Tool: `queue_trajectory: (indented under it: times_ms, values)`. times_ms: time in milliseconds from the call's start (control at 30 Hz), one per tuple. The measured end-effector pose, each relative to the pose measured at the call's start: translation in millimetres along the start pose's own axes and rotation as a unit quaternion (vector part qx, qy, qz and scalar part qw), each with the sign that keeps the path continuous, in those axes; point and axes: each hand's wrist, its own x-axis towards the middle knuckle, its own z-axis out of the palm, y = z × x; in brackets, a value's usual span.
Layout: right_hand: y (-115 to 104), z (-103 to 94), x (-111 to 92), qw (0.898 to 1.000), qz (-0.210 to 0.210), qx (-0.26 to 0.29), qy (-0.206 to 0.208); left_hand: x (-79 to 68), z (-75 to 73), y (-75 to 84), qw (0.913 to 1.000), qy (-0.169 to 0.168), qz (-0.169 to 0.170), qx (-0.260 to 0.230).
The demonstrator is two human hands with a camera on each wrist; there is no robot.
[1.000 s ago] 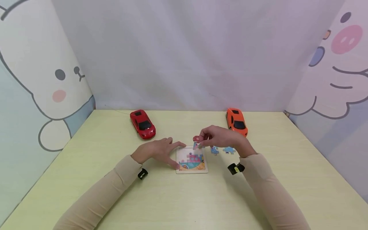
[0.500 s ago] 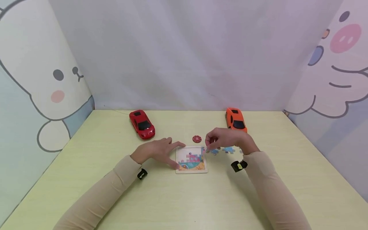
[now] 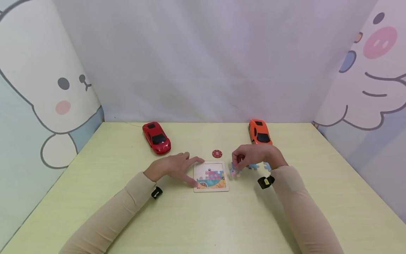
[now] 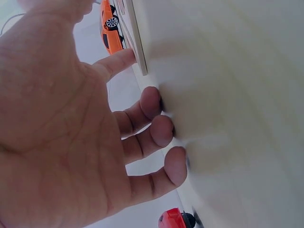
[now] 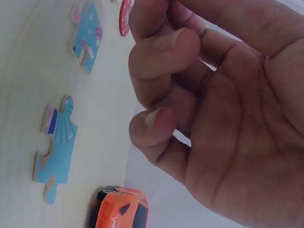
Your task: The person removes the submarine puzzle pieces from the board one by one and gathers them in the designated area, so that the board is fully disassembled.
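A square wooden jigsaw board (image 3: 196, 191), partly filled with an underwater picture in pink, teal and sand colours, lies on the table. My left hand (image 3: 172, 167) rests at its left side, index finger at the top edge and thumb near the lower left corner. In the left wrist view the other fingers of that hand (image 4: 95, 137) touch the tabletop. Just right of the board, my right hand (image 3: 252, 155) pinches a pinkish jigsaw piece (image 3: 233, 173) low over the table. Loose blue jigsaw pieces (image 5: 59, 147) lie beneath and beyond this hand.
A red poker chip (image 3: 217, 153) lies behind the board. A red toy car (image 3: 157, 138) stands at the back left and an orange toy car (image 3: 260, 132) at the back right, behind my right hand. A pale curtain (image 3: 203, 70) closes off the table's far side.
My right hand has moved right and toward me with the jigsaw piece, from above the board's upper right corner to beside the board. The left hand has stayed in place.
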Motion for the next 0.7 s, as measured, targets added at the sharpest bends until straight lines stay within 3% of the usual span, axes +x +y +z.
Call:
queue_trajectory:
  times_ms: [700]
  values:
    - [19.0, 2.0, 9.6, 0.997, 0.042, 0.008, -0.069, 1.3, 1.5, -1.9, 1.0, 0.002, -0.002, -0.003]
